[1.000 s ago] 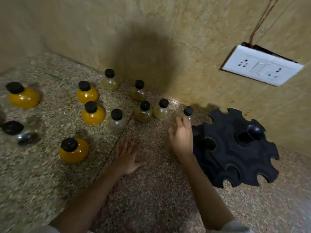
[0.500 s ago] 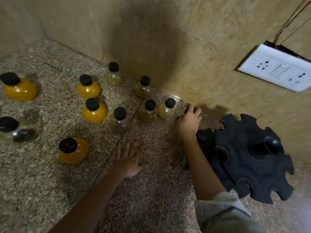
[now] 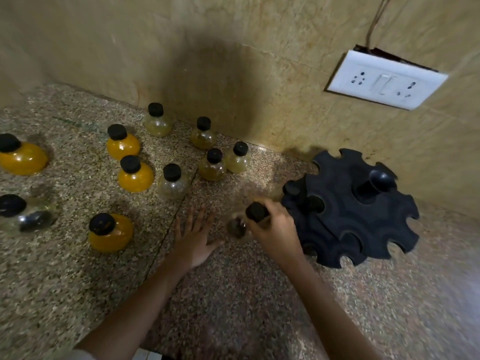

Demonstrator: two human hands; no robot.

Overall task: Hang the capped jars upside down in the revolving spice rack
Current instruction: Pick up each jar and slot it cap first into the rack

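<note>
A jar (image 3: 256, 212) was clasped by the right grip (image 3: 278, 232) beside the rack (image 3: 363, 219); the left grip (image 3: 194, 241) was laid spread flat on the tabletop (image 3: 233, 307).

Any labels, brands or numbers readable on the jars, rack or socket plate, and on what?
None readable. The capped jars show no labels, the spice rack is plain black, the socket plate bears no legible print, and the held jar in the right hand is too blurred to tell.

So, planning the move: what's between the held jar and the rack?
Only the right hand holding the jar; nothing else before the rack, head view.
</note>
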